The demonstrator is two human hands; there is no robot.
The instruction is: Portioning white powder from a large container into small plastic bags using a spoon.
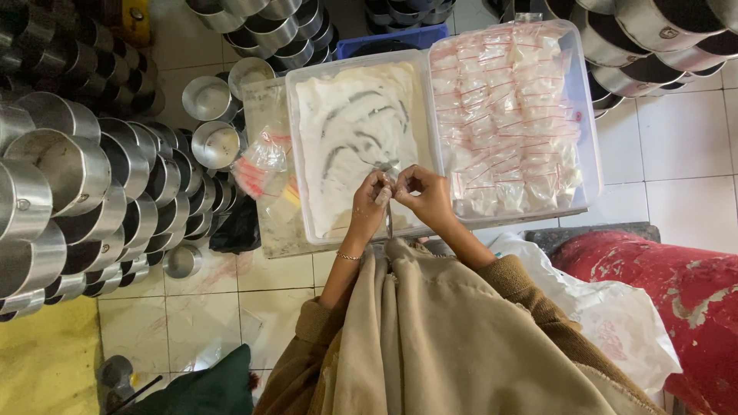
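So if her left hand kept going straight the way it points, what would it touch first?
Probably the white powder in the clear tub: the left hand points up the picture over it, pinching a small bag. Depth is unclear.

Counts, head view: 2 clear plastic tubs side by side: left tub point(301, 154) holds white powder, right tub point(588, 115) is packed with small red-striped zip bags point(507, 115), too many and too overlapped to count. 1 loose heap of empty zip bags point(265, 165) left of the tubs. 2 hands: left hand point(371, 201), right hand point(424, 192), with 1 small bag point(390, 178) between them. 1 bracelet point(348, 256). 3 loose metal cups point(207, 97) near the tubs. Stacked metal pots point(69, 177): dozens, not countable. 1 blue crate point(392, 38). 1 red cushion point(669, 292).
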